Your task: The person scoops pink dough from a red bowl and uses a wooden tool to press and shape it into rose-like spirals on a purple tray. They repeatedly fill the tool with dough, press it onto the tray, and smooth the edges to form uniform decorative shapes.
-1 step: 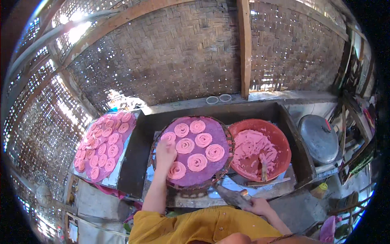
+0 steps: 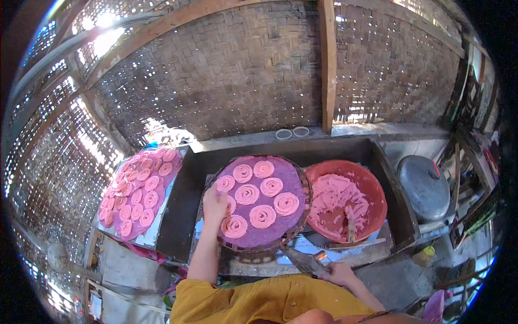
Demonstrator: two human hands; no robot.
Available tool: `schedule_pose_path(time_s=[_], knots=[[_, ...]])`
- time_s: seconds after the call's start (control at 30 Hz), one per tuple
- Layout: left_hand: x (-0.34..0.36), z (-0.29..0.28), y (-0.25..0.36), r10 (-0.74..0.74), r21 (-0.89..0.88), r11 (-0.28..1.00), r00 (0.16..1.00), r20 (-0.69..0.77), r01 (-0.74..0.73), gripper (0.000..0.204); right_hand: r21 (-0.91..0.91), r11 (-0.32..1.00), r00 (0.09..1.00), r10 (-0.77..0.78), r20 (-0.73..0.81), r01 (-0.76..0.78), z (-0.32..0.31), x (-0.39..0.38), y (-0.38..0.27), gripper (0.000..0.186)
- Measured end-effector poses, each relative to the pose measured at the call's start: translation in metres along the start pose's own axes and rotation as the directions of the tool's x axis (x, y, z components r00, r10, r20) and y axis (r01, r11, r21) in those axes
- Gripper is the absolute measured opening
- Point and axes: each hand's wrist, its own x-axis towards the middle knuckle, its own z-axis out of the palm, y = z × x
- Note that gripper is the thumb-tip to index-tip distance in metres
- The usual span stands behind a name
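Observation:
A round woven tray (image 2: 302, 178) covered with purple cloth holds several pink spiral dough pieces (image 2: 263, 216). My left hand (image 2: 216, 204) rests on the tray's left side, fingers down on the cloth between two spirals. My right hand (image 2: 339, 272) is low at the near edge, closed around the handle of a flat metal scraper (image 2: 301, 259) whose blade points toward the tray's near rim. A red basin (image 2: 372, 186) with pink dough (image 2: 334, 194) stands right of the tray, with a stick (image 2: 350, 227) standing in it.
A second purple-covered tray (image 2: 162, 202) with several pink spirals lies at the left. All sit on a dark trough-like bench (image 2: 183, 200). A grey metal lid (image 2: 426, 186) is at the right. A woven bamboo wall (image 2: 226, 70) and wooden post (image 2: 327, 65) stand behind.

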Motion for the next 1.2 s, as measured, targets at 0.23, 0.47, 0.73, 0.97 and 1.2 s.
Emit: schedule_pose_path(time_s=[0.23,0.47,0.73,0.97,1.2], knots=[[-0.011,-0.011,-0.056,-0.378,0.092,0.924,0.920,0.098,0.370,0.045,-0.157,0.945,0.933,-0.313,-0.175,0.288,0.030,0.060,-0.005,0.045],[-0.004,-0.009,-0.059,-0.389,0.216,0.906,0.917,0.087,0.364,0.042,-0.114,0.923,0.857,-0.385,-0.342,0.369,-0.068,0.058,-0.044,0.024],[0.007,-0.003,-0.072,-0.561,0.141,0.825,0.823,0.086,0.547,0.043,0.075,0.870,0.688,-0.330,-0.646,0.487,-0.151,0.165,-0.104,0.027],[0.003,0.006,-0.071,-0.515,0.125,0.852,0.856,0.027,0.509,0.048,-0.005,0.897,0.780,-0.388,-0.491,0.443,-0.155,0.235,-0.107,0.034],[-0.001,-0.003,-0.068,-0.562,0.056,0.826,0.827,0.016,0.561,0.029,0.064,0.864,0.717,-0.371,-0.590,0.500,-0.150,0.265,-0.110,0.040]])
